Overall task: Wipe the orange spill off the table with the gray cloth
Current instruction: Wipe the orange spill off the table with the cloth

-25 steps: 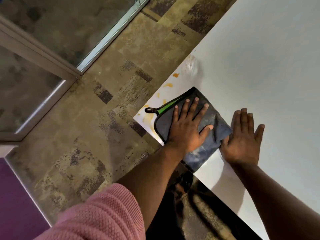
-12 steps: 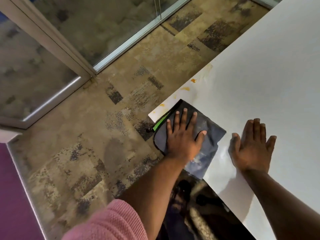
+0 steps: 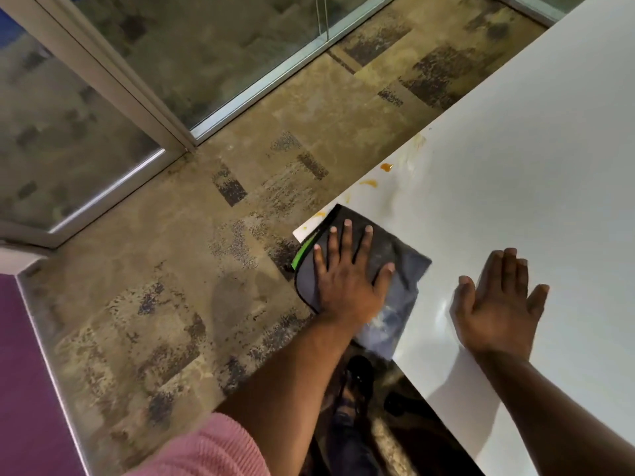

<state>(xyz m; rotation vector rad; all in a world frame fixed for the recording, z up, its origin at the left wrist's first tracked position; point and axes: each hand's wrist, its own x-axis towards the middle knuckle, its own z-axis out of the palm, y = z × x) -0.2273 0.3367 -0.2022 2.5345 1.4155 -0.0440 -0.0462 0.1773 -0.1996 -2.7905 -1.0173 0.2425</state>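
Note:
The gray cloth (image 3: 398, 269), with a green strip on its left edge, lies over the near left corner of the white table (image 3: 536, 159) and hangs partly off it. My left hand (image 3: 347, 276) presses flat on the cloth with fingers spread. Orange spill spots (image 3: 386, 166) and pale smears sit along the table's left edge, just beyond the cloth. My right hand (image 3: 498, 300) rests flat on the bare table to the right of the cloth, fingers apart, holding nothing.
Patterned brown carpet floor (image 3: 206, 269) lies left of the table. A glass partition with metal frames (image 3: 137, 97) runs along the far left. A purple surface (image 3: 20, 372) fills the lower left. My foot (image 3: 357, 379) shows below the table corner.
My left hand has slid the cloth toward the table's near left corner, so it overhangs the edge. The right hand now sits apart from the cloth. The camera view shifted.

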